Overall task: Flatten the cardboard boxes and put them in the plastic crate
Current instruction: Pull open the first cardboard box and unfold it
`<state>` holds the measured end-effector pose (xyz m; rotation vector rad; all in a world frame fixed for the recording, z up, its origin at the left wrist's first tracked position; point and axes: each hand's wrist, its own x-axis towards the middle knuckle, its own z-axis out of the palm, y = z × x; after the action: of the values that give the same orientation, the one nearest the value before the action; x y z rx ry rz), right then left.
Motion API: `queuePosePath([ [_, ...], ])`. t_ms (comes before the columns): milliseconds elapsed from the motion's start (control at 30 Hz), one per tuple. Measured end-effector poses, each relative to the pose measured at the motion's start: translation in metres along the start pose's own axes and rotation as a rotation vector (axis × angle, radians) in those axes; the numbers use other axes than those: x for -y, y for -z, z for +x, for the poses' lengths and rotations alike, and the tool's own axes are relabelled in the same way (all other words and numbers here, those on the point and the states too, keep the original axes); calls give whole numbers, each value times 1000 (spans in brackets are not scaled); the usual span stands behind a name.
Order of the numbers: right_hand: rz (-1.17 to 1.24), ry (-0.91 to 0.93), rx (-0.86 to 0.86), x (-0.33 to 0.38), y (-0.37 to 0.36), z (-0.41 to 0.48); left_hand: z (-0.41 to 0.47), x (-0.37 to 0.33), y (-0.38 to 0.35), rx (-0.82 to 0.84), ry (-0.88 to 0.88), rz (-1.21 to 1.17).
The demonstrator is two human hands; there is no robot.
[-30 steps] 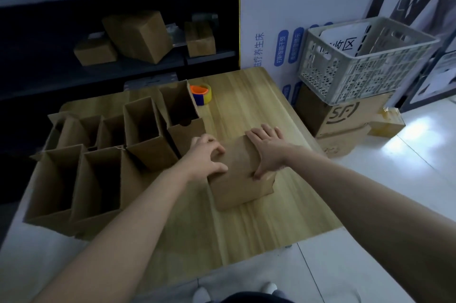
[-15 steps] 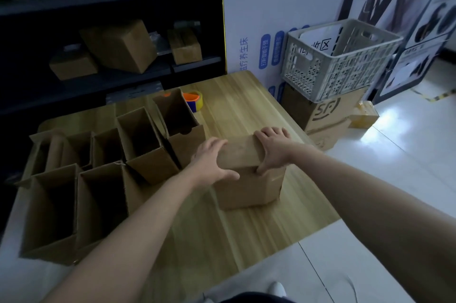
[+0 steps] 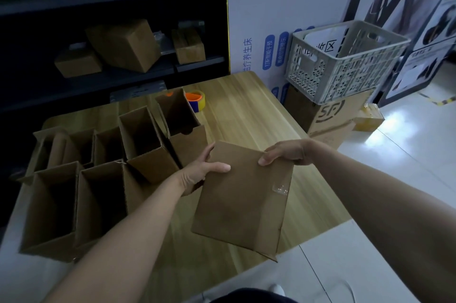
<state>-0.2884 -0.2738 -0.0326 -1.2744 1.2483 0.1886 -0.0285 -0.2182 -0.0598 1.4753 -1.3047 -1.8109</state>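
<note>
Head view: left hand [image 3: 197, 173] and right hand [image 3: 290, 152] fingers [image 3: 267, 160] pinch the flattened box [image 3: 241, 204] along its upper edge.

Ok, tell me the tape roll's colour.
Tape roll: orange and blue, in the head view.

Table [image 3: 246, 120] L half: open boxes [image 3: 138, 134], tape roll [image 3: 196, 101] just R of the rearmost. Over its front edge, flat box [image 3: 243, 194]. R of table: crate [image 3: 345, 65] atop a carton [image 3: 340, 115] on floor [image 3: 407, 154] — shelf [image 3: 98, 0] behind table.

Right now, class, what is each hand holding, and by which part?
Both grip the flattened cardboard box at its far edge: left hand at the left corner, right hand at the right.
</note>
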Motion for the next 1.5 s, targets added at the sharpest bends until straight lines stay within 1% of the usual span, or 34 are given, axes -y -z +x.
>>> queuePosePath([
  [33, -46, 6, -65, 1, -1, 0, 3, 0, 0, -44, 21, 12],
  [67, -135, 8, -168, 3, -1, 1, 5, -1, -1, -94, 49, 25],
  [133, -342, 28, -414, 8, -6, 6, 12, -5, -4, -184, 113, 39],
  [167, -404, 77, -504, 12, -10, 7, 15, -9, -6, -226, 142, 31],
  [200, -438, 144, -552, 16, -14, 8, 17, -13, -8, -272, 176, -4],
  [267, -452, 251, -549, 23, -23, 10, 21, -23, -9, -368, 284, -123],
  [367, -482, 282, -490, 31, -29, 7, 23, -36, -9, -438, 423, -223],
  [433, -513, 312, -452, 34, -29, 2, 25, -37, -9, -418, 464, -255],
  [533, -396, 366, -417, 35, -25, -12, 27, -27, -4, -370, 542, -351],
  [567, -404, 388, -424, 35, -24, -15, 28, -21, -2, -346, 571, -408],
  [667, -656, 404, -487, 31, -24, -17, 28, -5, 2, -298, 596, -533],
  [833, -977, 424, -467, 18, -32, -11, 27, 8, -2, -311, 631, -648],
  [933, -1133, 494, -551, 19, -32, -11, 20, 8, -6, -309, 629, -673],
  [1000, -1174, 559, -626, 21, -31, -10, 16, 7, -6, -290, 596, -669],
  [1067, -1167, 566, -648, 24, -29, -10, 13, -3, -10, -275, 553, -580],
  [1100, -1150, 542, -641, 25, -27, -9, 11, -10, -13, -296, 516, -472],
  [1133, -1131, 503, -625, 26, -26, -8, 10, -17, -18, -351, 463, -327],
  [1167, -1116, 460, -602, 28, -26, -7, 9, -23, -23, -438, 367, -176],
  [1200, -1104, 425, -578, 29, -25, -6, 9, -29, -28, -511, 220, -58],
  [1233, -1094, 398, -556, 30, -25, -4, 9, -35, -32, -523, 42, 19],
  [1267, -1084, 378, -538, 31, -24, -3, 5, -42, -36, -462, -112, 63],
  [1300, -1074, 364, -525, 31, -24, -2, 1, -46, -38, -351, -200, 116],
  [1367, -1051, 347, -511, 31, -25, 1, -2, -47, -40, -137, -221, 322],
  [1400, -1039, 337, -506, 30, -27, 2, -1, -43, -39, -80, -207, 444],
  [1433, -1025, 329, -501, 28, -28, 3, 0, -39, -39, -61, -203, 534],
  [1500, -999, 319, -494, 22, -32, 6, 1, -31, -39, -64, -201, 590],
])
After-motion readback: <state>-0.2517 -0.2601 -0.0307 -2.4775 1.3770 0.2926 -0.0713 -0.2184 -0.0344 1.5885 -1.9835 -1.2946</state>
